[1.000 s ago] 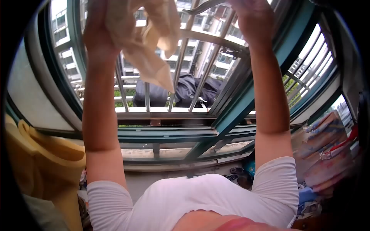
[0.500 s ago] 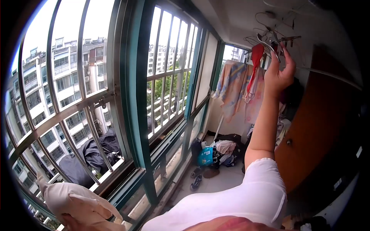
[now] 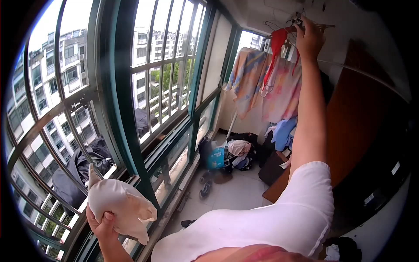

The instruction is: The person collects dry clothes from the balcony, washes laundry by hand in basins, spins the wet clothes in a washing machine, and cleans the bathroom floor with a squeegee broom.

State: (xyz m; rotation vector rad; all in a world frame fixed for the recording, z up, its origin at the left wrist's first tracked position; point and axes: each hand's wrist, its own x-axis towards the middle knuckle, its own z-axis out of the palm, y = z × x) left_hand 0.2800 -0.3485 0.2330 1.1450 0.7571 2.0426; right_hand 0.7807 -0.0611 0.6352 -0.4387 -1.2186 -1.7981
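Note:
In the lower left, my left hand (image 3: 102, 225) grips a pale cream cloth garment (image 3: 120, 201) with a rounded, moulded shape, thumb on its near side. The garment is bunched, so its exact kind is unclear. My right hand (image 3: 310, 39) is raised high at the upper right, its fingers closed at the top of a clothes hanger (image 3: 297, 21). Part of that hanger is hidden behind the hand. A red strappy garment (image 3: 278, 41) hangs just left of my right hand, its thin straps dangling.
Patterned towels (image 3: 251, 74) hang behind the red garment. Barred windows (image 3: 161, 70) run along the left. On the floor lie a clothes pile (image 3: 240, 150), a blue packet (image 3: 215, 158) and shoes (image 3: 205, 188). A brown wooden panel (image 3: 353, 118) stands at the right.
My left hand has come into view, lifting the cream garment up and right. My right hand has risen, its fingers closing at the hanger. The view has turned slightly right.

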